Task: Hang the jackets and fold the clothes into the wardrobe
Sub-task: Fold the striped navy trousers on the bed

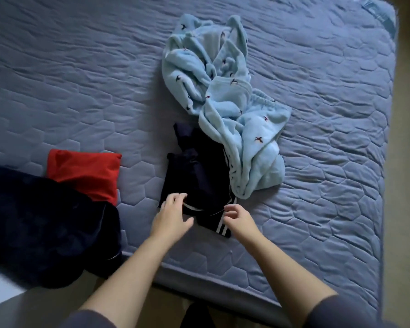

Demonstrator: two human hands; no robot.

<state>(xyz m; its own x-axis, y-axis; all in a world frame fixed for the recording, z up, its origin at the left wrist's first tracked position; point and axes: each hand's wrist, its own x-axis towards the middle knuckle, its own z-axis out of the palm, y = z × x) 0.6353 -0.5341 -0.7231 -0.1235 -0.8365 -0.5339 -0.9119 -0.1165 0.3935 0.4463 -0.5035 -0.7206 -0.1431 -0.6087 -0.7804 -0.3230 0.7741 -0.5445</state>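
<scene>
Item in hand: navy striped garment, crumpled near the bed's front edge, its far end under light-blue fleece pyjamas. Left hand: fingers loosely spread, touching the near end. Right hand: fingers curled at the white stripes; whether they grip cannot be told. Step, by judgement: folding just starting. Next: draw it clear and lay it flat.

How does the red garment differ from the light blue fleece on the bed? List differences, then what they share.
The red garment is plain; the light blue fleece carries small bird motifs. The red garment lies folded flat; the light blue fleece is a crumpled heap. The red garment covers far less bed than the light blue fleece. Both rest on the quilted bed.
</scene>
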